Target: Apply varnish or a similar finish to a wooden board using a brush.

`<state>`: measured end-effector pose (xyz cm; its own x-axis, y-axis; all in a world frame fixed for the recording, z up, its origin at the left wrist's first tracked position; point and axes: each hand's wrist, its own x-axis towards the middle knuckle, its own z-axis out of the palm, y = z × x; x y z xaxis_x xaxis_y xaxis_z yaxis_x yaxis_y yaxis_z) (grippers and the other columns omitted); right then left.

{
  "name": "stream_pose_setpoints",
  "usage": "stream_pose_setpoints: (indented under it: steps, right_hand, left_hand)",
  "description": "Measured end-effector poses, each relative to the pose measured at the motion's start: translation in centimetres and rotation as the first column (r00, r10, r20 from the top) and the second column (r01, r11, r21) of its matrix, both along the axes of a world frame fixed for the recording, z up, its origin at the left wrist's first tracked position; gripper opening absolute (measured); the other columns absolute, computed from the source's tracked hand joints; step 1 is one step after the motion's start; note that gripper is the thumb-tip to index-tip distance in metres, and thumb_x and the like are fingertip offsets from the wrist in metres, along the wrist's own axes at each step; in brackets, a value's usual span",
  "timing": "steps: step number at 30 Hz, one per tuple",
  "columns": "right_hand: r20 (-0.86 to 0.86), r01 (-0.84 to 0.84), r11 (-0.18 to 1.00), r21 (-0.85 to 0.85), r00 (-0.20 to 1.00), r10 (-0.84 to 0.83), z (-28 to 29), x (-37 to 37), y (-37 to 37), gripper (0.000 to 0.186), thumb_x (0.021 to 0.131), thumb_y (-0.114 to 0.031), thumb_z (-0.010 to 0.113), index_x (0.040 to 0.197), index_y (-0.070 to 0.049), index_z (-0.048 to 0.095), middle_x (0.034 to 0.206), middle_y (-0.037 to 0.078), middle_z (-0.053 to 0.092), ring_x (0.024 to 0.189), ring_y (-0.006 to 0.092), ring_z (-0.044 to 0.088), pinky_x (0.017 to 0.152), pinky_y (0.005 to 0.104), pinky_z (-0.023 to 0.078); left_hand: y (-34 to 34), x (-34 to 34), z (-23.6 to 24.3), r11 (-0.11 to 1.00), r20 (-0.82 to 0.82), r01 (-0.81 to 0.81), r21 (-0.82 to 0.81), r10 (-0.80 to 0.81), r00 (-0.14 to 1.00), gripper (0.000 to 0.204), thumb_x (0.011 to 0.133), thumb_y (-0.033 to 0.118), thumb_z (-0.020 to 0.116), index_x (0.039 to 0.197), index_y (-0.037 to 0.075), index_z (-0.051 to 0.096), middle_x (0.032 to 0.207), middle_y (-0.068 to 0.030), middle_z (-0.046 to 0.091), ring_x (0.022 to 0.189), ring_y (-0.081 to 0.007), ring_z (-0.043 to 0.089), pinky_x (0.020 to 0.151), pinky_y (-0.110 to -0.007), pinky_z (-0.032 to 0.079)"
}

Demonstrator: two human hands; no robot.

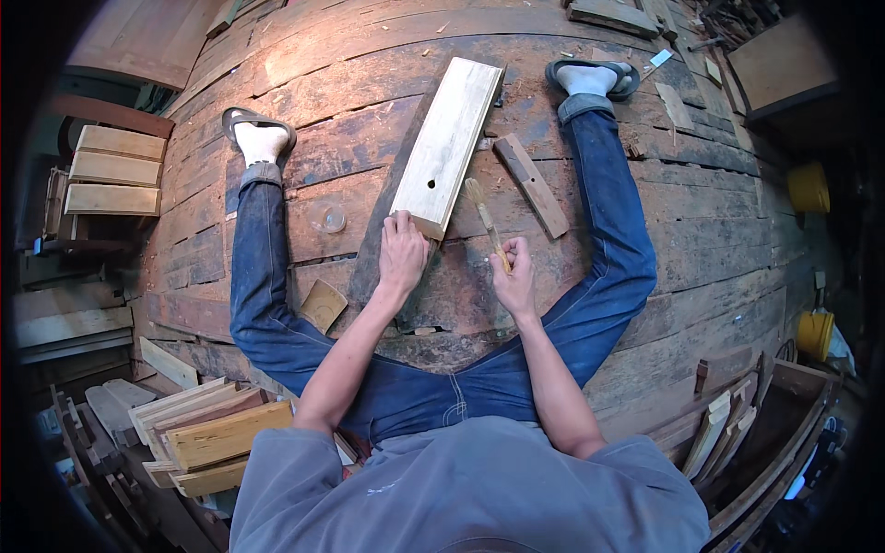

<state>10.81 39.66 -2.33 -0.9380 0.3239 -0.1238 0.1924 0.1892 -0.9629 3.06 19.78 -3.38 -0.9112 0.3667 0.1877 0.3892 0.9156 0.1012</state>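
Note:
Between my legs a pale wooden board (450,138) with moulded edges and one dark round hole lies lengthwise on a darker plank (373,244). My left hand (403,256) is closed on its near end, fingertips on the top face and the thumb side partly hidden. To the right, my right hand (516,276) is closed round the handle of a paintbrush (485,217). Its pale bristles point up and away, beside the board and apart from it. A brown wooden block (532,187) with a dark slot across it rests right of the brush.
A small clear cup (329,218) and a curved tan piece (323,306) lie left of the plank. Stacked wooden pieces stand at far left (115,169) and lower left (217,438). An open wooden crate (784,442) sits at lower right. My outstretched legs flank the board.

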Motion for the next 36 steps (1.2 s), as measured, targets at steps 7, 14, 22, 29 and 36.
stream_pose_setpoints:
  steps: [7, 14, 22, 29, 36]
  right_hand:
    - [-0.015, -0.003, 1.000, 0.004, 1.000, 0.003, -0.4, 0.0, 0.0, 0.016, 0.088, -0.008, 0.059, 0.094, -0.003, 0.045, 0.061, 0.007, 0.052, 0.054, 0.0127, 0.049, 0.052, 0.0325, 0.040]
    - [-0.027, -0.001, 1.000, 0.023, 1.000, 0.001, -0.5, 0.0, -0.1, 0.016, 0.089, -0.007, 0.059, 0.095, -0.003, 0.045, 0.061, 0.007, 0.052, 0.055, 0.0127, 0.049, 0.053, 0.0324, 0.040]
    - [0.022, -0.022, 1.000, 0.022, 1.000, 0.021, -0.1, 0.1, -0.3, 0.016, 0.089, -0.007, 0.059, 0.096, -0.003, 0.045, 0.062, 0.007, 0.054, 0.055, 0.0126, 0.050, 0.052, 0.0314, 0.041]
    - [0.007, -0.023, 0.998, 0.051, 1.000, 0.023, 0.0, 0.0, -0.1, 0.017, 0.089, -0.008, 0.059, 0.095, -0.003, 0.045, 0.062, 0.008, 0.053, 0.056, 0.0126, 0.051, 0.053, 0.0320, 0.041]
    - [0.041, -0.034, 0.999, 0.031, 0.999, 0.032, 0.1, 0.1, -0.2, 0.016, 0.089, -0.008, 0.060, 0.095, -0.003, 0.046, 0.062, 0.008, 0.054, 0.055, 0.0131, 0.051, 0.052, 0.0328, 0.042]
  left_hand:
    - [-0.8, 0.1, 0.0, 0.996, -0.039, 0.045, 0.072, -0.042, 0.998, 0.025, 0.084, 0.011, 0.056, 0.099, -0.009, 0.059, 0.109, -0.0182, 0.049, 0.095, -0.0335, 0.048, 0.086, -0.042, 0.043]
    - [-2.4, 0.9, 1.6, 0.967, 0.006, -0.097, 0.235, 0.099, 0.995, 0.020, 0.086, 0.014, 0.056, 0.096, -0.003, 0.056, 0.107, -0.0190, 0.050, 0.095, -0.0345, 0.049, 0.082, -0.045, 0.043]
    - [-1.2, 2.1, 1.8, 0.967, -0.089, -0.066, 0.244, 0.091, 0.992, 0.015, 0.086, 0.014, 0.060, 0.094, 0.002, 0.058, 0.105, -0.0156, 0.049, 0.094, -0.0324, 0.050, 0.081, -0.043, 0.042]
    - [0.2, 2.4, 2.2, 0.944, -0.073, 0.008, 0.330, 0.017, 0.997, 0.010, 0.084, 0.011, 0.062, 0.089, 0.002, 0.059, 0.103, -0.0145, 0.051, 0.089, -0.0306, 0.052, 0.078, -0.042, 0.042]
    - [0.6, 2.8, 3.2, 0.868, -0.013, 0.133, 0.479, -0.145, 0.989, 0.014, 0.077, 0.006, 0.069, 0.088, 0.003, 0.061, 0.109, -0.0144, 0.050, 0.090, -0.0302, 0.053, 0.080, -0.041, 0.046]
